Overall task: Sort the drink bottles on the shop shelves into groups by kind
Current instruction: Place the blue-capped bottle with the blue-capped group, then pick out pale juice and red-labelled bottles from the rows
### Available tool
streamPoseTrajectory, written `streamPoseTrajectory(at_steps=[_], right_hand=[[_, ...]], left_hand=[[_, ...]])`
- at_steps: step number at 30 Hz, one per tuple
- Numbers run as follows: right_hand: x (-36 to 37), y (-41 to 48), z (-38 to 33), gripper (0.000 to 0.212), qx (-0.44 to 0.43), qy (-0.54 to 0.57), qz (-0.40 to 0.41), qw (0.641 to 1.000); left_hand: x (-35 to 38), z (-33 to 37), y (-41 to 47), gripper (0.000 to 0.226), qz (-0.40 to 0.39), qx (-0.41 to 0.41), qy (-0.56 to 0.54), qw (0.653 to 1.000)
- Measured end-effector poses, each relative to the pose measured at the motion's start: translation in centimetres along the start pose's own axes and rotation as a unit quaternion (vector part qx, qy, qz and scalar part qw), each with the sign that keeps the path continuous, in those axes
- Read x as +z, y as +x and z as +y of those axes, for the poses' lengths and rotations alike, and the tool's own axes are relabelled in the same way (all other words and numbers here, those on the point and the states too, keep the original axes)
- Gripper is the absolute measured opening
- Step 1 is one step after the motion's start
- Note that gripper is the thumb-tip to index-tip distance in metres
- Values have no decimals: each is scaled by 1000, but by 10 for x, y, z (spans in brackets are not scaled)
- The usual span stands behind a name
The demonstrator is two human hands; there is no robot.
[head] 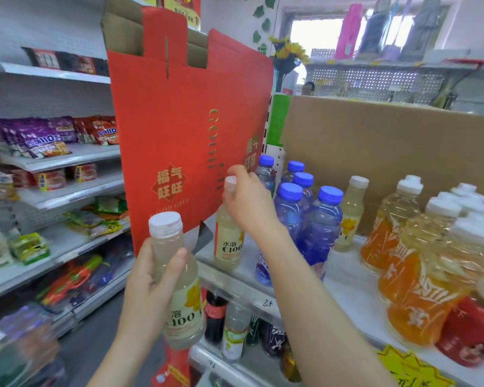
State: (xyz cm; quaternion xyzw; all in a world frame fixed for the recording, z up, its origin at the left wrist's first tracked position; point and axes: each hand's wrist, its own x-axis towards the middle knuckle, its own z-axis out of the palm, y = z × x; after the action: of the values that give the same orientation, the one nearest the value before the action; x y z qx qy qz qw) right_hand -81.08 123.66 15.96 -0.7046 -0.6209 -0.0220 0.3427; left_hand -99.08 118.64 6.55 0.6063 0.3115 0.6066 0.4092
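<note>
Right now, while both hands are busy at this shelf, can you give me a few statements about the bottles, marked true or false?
1. The left hand holds a pale C100 bottle in the air, off the shelf. True.
2. The right hand is empty. False: it grips the top of a second pale bottle that stands on the shelf.
3. The blue bottles all show blue caps. True.
4. The orange bottles stand to the left of the blue ones. False: they stand to the right of them.
</note>
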Motion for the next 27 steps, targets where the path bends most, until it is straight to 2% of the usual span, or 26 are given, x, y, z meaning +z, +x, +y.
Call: streamPoseTrajectory(at_steps=[2, 4, 6, 9, 11, 14, 17, 21, 27], right_hand=[[30, -19, 6, 74, 48, 108, 58, 991], [57, -29, 10, 97, 91, 188, 83, 974], [80, -34, 13, 105, 122, 217, 100, 963], [103, -36, 18, 98, 153, 244, 130, 949], [107, -36, 23, 89, 145, 248, 148, 946], [96, -42, 22, 82, 108, 256, 154, 948], [68, -65, 9, 84, 48, 280, 152, 947], [31, -111, 2, 84, 11, 332, 110, 937], [4, -210, 51, 74, 85, 358, 96, 925]], left_hand=[[1, -5, -4, 35, 5, -10, -16, 1000], [3, -10, -8, 26, 8, -17, -32, 999], [6, -13, -13, 20, 19, -34, -70, 997], [8, -17, -20, 26, 41, -62, -102, 992], [8, -17, -25, 31, 43, -71, -104, 991], [3, -17, -31, 49, 60, -79, -121, 988], [-1, -20, -35, 67, 73, -85, -124, 986], [2, -26, -49, 68, 86, -93, -143, 981], [27, -35, -93, 59, 38, -142, -150, 978]])
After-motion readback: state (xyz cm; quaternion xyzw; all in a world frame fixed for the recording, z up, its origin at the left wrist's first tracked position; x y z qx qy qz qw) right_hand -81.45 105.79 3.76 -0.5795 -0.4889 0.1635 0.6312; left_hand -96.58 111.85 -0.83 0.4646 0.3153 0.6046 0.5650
